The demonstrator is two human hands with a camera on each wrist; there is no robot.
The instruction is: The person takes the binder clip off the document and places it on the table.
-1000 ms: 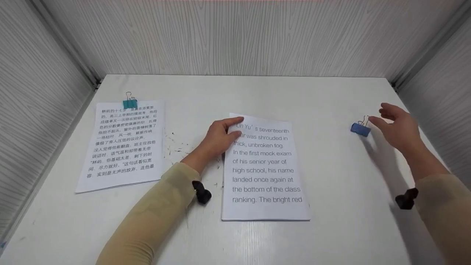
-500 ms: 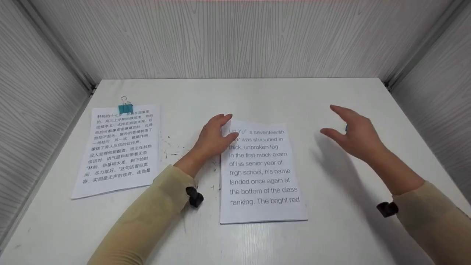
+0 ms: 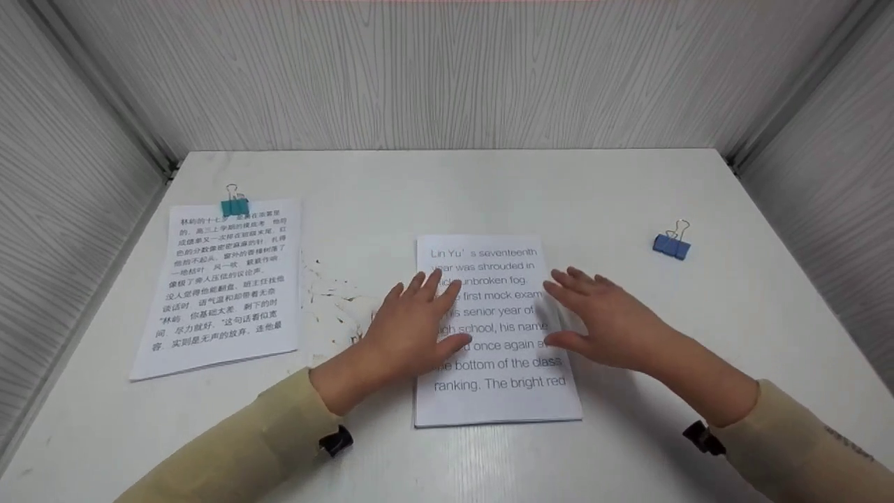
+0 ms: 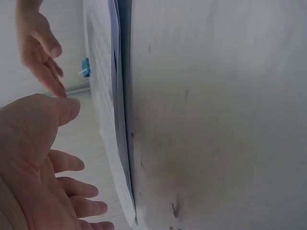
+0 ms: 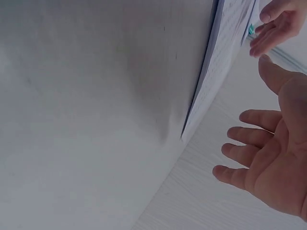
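A stack of paper with English print (image 3: 489, 405) lies on the white table in front of the person. Over its left edge is the left hand (image 3: 412, 332), fingers spread, thumb pointing inward. The right hand (image 3: 607, 321) is at the stack's right edge, fingers extended and thumb apart. Both wrist views show the hands raised above the table, with nothing in the left palm (image 4: 33, 158) or the right palm (image 5: 283, 167). To the right rear, a blue binder clip (image 3: 672, 246) stands with its wire handles up.
On the left lies another stack, printed in Chinese (image 3: 216, 293), with a teal binder clip (image 3: 235, 207) on its top edge. Dark specks (image 3: 332, 293) mark the table between the stacks. Wood-grain panels (image 3: 447, 77) wall the back and sides.
The right hand has left the blue clip and moved left to the English stack's right edge. The left hand has come off the stack's upper left corner and moved nearer the person, fingers spreading.
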